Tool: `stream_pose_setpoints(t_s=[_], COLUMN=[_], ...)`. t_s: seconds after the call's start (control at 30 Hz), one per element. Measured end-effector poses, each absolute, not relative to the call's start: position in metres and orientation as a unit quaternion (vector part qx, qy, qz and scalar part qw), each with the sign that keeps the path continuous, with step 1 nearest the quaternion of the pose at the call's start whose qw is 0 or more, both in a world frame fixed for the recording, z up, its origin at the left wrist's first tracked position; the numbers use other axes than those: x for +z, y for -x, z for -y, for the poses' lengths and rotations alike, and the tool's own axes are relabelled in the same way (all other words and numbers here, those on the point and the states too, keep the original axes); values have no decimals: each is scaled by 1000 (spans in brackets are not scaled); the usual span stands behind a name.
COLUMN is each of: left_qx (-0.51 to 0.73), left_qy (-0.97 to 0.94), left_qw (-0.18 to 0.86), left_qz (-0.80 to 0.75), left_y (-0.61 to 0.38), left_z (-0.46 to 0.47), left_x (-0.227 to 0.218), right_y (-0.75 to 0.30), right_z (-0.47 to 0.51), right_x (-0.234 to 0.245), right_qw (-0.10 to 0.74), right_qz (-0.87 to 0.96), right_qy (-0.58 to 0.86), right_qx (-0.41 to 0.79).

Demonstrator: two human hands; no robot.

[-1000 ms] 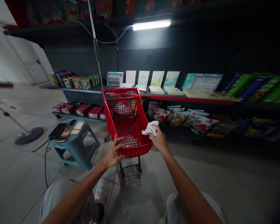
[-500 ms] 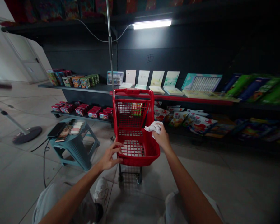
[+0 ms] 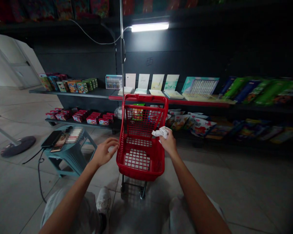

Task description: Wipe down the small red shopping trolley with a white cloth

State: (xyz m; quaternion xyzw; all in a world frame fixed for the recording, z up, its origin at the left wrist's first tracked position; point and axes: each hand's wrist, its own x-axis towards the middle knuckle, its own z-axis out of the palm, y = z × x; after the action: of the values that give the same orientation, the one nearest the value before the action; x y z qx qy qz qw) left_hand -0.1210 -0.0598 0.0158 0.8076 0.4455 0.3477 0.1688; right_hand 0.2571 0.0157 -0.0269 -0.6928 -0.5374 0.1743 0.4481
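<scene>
A small red shopping cart (image 3: 140, 174) with a mesh basket stands in front of me, turned slightly. My right hand (image 3: 168, 143) is closed around a crumpled white cloth (image 3: 161, 132) by the basket's right side. To the left of the basket, my left hand (image 3: 104, 152) is open with its fingers curved. Its fingertips reach the basket's left side; whether they touch it I cannot tell.
A blue-grey stool (image 3: 70, 156) at the left carries a black device, a phone and a blurred item. Behind the cart, a dark shelf (image 3: 92, 94) holds boxes, booklets and snack bags (image 3: 201, 126). A round stand base (image 3: 18, 146) is at far left.
The cart has turned, its front edge swinging left and its handle right. My left hand has come off the front rim and shifted left and up. The cloth stays in my right hand.
</scene>
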Motion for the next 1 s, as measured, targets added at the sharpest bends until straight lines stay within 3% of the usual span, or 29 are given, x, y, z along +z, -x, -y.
stream_pose_setpoints(t_s=[0.1, 0.33, 0.7, 1.0], left_qx=[435, 413, 278, 239], left_qy=[-717, -700, -736, -730], left_qw=[194, 280, 222, 224], left_qz=[-510, -511, -576, -599], left_y=[115, 72, 69, 75], left_z=[37, 4, 23, 29], left_x=[-3, -19, 7, 12], right_y=[-260, -257, -246, -272], right_z=[-11, 3, 17, -75], right_x=[-28, -34, -51, -4], right_qw=[445, 391, 351, 285], right_qz=[549, 612, 681, 679], right_qy=[686, 669, 639, 674], right_qx=[174, 157, 66, 63])
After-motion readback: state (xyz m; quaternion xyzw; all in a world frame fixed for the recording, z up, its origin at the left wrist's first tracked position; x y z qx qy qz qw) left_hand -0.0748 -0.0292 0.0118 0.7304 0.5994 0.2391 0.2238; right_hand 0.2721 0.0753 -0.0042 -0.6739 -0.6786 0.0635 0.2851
